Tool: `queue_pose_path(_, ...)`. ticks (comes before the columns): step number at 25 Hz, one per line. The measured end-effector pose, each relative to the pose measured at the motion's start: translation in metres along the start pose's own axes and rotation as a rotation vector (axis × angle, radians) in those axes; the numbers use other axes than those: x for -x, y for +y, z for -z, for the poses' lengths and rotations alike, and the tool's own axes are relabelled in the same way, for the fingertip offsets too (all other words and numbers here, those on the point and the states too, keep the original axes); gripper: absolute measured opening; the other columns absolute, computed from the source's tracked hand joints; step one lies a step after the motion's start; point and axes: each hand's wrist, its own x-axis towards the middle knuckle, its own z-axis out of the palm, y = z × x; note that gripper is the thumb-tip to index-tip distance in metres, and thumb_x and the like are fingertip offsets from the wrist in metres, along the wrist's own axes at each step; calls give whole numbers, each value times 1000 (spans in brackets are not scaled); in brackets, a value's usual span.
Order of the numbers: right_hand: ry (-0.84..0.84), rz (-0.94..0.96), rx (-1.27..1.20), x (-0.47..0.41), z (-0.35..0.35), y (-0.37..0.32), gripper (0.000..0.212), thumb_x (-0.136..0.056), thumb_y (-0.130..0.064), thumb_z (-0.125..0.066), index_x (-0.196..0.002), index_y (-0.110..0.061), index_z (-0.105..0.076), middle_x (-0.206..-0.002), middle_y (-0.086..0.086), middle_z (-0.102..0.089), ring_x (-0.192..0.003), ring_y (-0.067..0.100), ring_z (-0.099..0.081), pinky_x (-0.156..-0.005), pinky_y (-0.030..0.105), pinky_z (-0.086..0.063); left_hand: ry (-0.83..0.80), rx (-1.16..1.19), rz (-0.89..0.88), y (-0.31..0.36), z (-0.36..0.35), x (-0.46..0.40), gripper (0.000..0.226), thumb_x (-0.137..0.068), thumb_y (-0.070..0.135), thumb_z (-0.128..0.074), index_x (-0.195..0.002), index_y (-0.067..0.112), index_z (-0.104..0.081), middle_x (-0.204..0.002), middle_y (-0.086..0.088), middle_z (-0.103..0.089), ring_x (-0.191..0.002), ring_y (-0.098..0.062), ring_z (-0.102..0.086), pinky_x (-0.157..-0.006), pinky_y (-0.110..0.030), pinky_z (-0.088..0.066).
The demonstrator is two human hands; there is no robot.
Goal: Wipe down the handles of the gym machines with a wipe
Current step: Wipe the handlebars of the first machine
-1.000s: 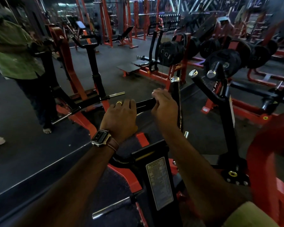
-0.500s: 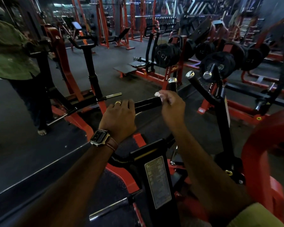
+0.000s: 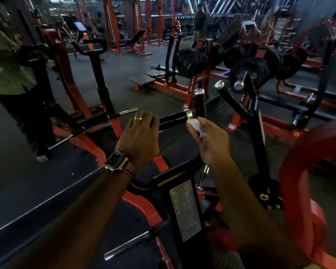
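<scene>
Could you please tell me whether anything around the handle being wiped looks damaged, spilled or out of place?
Nothing stands out. The left hand grips the black horizontal handle with a chrome end cap, the right hand holds the crumpled white wipe just below that cap, and the black rubber floor nearby shows no spill.

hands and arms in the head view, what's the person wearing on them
The left hand has a gold ring on one finger; its wrist carries a square dark-faced watch on a brown strap. The right hand shows no jewellery. Both forearms are bare, with a light sleeve edge near the right elbow.
</scene>
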Motion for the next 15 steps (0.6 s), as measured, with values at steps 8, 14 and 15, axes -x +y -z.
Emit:
queue_pose_path(8,122,574,607,29,75,38,19,-80,-7,-82,-83,-1,-65,-82,14,-67,-70,20,-63,-61,28,-51,-253,530,-44,86,-51,28,31,-85,33,-60,-104,9,-63,-108,-8,-57,-100,-28,-56,-76,-37,-50)
queue_pose_path(14,34,890,1297,39,85,66,25,-95,-32,-61,-110,-14,-70,-100,-1,-63,-90,8,-58,-69,22,-49,-530,730,8,80,-59,14,29,-93,28,-66,-119,17,-65,-107,-2,-71,-92,-16,-68,-76,-25,-54)
queue_pose_path(15,60,887,1356,37,84,66,26,-95,-31,-64,-115,-15,-70,-103,-1,-62,-94,9,-57,-71,23,-50,-550,720,1,80,-58,14,26,-94,26,-65,-117,15,-66,-104,-3,-72,-87,-15,-68,-72,-21,-52)
